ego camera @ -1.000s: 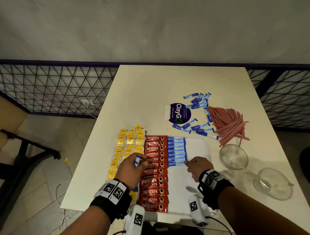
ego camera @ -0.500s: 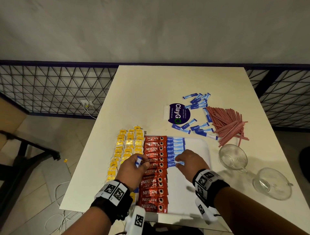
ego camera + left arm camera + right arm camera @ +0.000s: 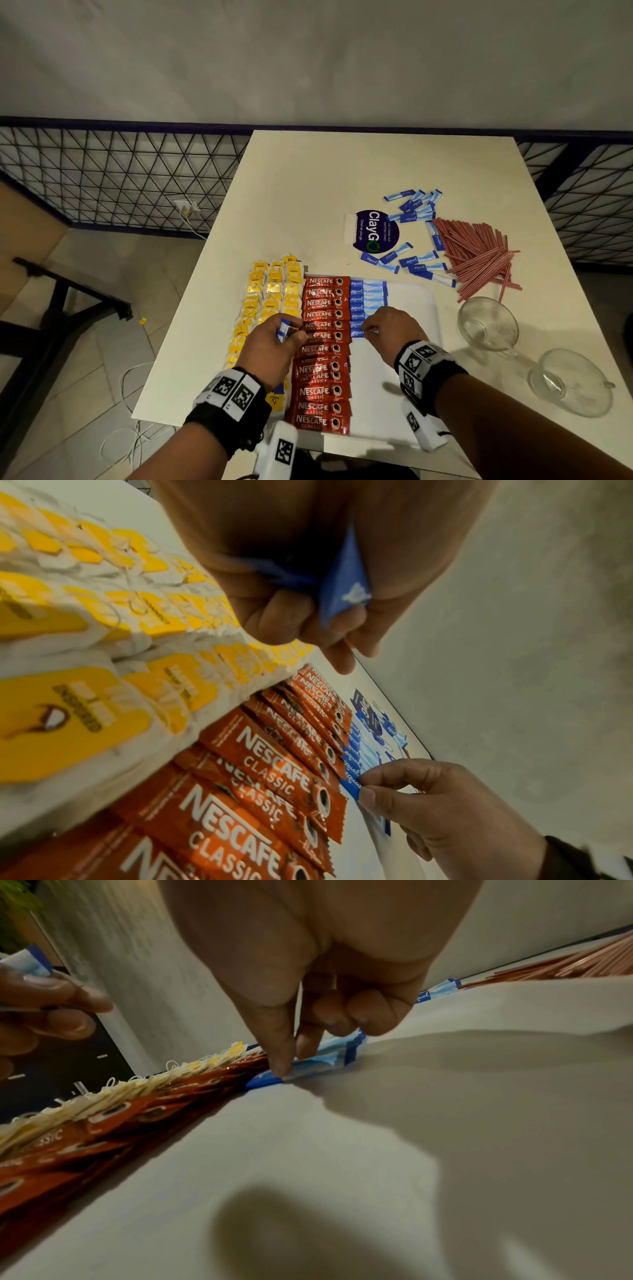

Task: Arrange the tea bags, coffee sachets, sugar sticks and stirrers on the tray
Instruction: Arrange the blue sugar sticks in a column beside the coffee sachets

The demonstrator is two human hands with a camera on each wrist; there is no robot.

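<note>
A white tray (image 3: 411,346) at the table's near edge holds yellow tea bags (image 3: 270,298) on the left, a column of red coffee sachets (image 3: 325,359) and a short row of blue sugar sticks (image 3: 368,296). My right hand (image 3: 368,334) pinches the nearest sugar stick (image 3: 308,1069) of that row between thumb and forefinger, flat on the tray beside the sachets. My left hand (image 3: 291,334) hovers over the sachets and tea bags, gripping a small bundle of sugar sticks (image 3: 346,588). Red stirrers (image 3: 479,260) lie in a pile on the table beyond the tray.
More sugar sticks (image 3: 414,263) lie scattered behind the tray around a dark blue round sign (image 3: 375,231). Two clear glass cups (image 3: 488,323) (image 3: 572,382) stand right of the tray. The tray's right half is bare white. A wire fence runs behind the table.
My right hand has moved left across the tray to the near end of the sugar stick row and now pinches the last stick. The left hand has barely shifted.
</note>
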